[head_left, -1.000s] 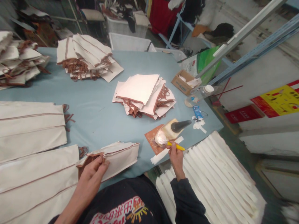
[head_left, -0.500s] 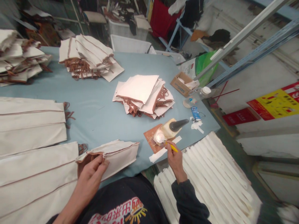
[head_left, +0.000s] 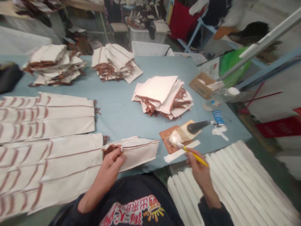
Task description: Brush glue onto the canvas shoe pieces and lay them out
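My left hand pinches the brown-edged opening of a cream fabric bag that lies at the table's front edge. In my right hand is a brush with a yellow handle. Its pale tip is at the mouth of a tilted, cream-stained container with white stuff at its opening. A black, rounded piece sticks out of the container's far end. Beneath the container is a brown board, and a white strip lies beside it.
Overlapping rows of cream bags cover the table's left side. Stacked bags stand farther back. A small cardboard box, a clear jar and a blue packet sit to the right. White folded fabric is beside me at right.
The view has swung left, so things appear farther right and more bag rows show. My right hand has drawn back slightly from the container, with more of the yellow handle showing.
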Tool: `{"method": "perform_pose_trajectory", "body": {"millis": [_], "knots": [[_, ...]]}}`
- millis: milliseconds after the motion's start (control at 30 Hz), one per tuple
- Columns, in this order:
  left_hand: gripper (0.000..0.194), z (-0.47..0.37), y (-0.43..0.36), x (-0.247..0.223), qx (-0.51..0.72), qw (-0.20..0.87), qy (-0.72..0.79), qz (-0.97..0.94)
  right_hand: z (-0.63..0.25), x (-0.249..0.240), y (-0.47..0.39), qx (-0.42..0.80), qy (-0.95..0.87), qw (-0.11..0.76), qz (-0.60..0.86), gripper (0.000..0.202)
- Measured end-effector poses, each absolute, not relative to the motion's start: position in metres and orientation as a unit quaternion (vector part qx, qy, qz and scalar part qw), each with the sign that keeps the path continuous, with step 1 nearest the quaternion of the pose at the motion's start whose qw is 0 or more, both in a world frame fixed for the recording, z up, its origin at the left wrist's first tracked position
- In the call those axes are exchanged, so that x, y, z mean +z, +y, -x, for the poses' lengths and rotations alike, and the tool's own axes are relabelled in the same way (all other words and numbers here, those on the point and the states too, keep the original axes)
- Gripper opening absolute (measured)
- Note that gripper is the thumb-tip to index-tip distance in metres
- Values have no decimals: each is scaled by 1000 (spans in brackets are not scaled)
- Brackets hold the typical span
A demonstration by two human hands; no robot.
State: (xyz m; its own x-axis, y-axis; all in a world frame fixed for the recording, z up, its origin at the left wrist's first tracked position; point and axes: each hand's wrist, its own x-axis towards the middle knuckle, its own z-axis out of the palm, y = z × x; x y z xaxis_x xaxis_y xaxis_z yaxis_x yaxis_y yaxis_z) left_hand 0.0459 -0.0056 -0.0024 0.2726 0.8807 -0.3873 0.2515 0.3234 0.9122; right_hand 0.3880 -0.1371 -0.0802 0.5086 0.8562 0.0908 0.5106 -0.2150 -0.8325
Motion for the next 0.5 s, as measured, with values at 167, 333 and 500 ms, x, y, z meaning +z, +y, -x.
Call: {"method": "perform_pose_trajectory", "body": {"millis": [167,333,500], "knots": [[26,-41,-13,10,284,602,533,-522,-341,-11,-105,261,-243,664,657,42],[32,-40,-20,28,296,608,510,-532,-283,51,-78,304,-366,686,551,34],[33,-35,-25,31,303,694,466,-458,-263,59,-70,303,-526,630,484,29]]}}
